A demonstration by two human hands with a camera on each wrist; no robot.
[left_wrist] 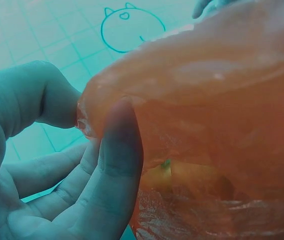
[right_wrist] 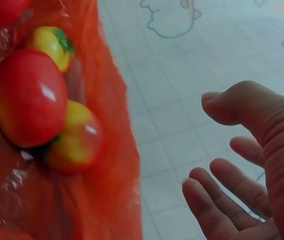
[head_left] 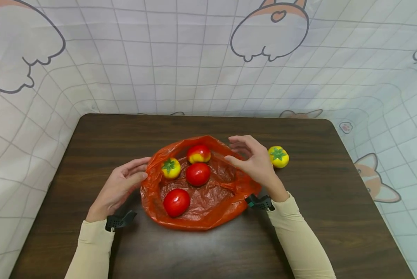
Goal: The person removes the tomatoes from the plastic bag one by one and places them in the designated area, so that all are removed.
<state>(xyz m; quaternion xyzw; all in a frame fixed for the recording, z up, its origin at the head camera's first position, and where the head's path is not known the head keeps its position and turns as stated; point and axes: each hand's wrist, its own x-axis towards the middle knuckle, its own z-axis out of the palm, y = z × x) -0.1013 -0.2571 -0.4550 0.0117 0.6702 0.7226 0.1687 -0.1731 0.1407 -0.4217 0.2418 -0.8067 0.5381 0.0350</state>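
A red plastic bag (head_left: 208, 221) lies on the table with its mouth spread wide. My left hand (head_left: 119, 186) pinches its left rim; in the left wrist view, thumb and finger (left_wrist: 119, 155) meet at the film's edge. Inside are a red tomato (head_left: 177, 202) at the front, another tomato (head_left: 198, 174) near the middle, a red-and-yellow fruit (head_left: 199, 154) behind it, and a yellow persimmon-like fruit (head_left: 171, 168) with a green top. Over the bag's right rim, my right hand (head_left: 253, 161) is spread with nothing in it; the right wrist view shows its fingers apart from the film.
Another yellow fruit (head_left: 278, 157) with a green leafy top sits on the table just right of my right hand. The dark wooden table (head_left: 334, 232) ends at the back against a white gridded cloth (head_left: 194, 58) with cartoon animals, which also hangs at both sides.
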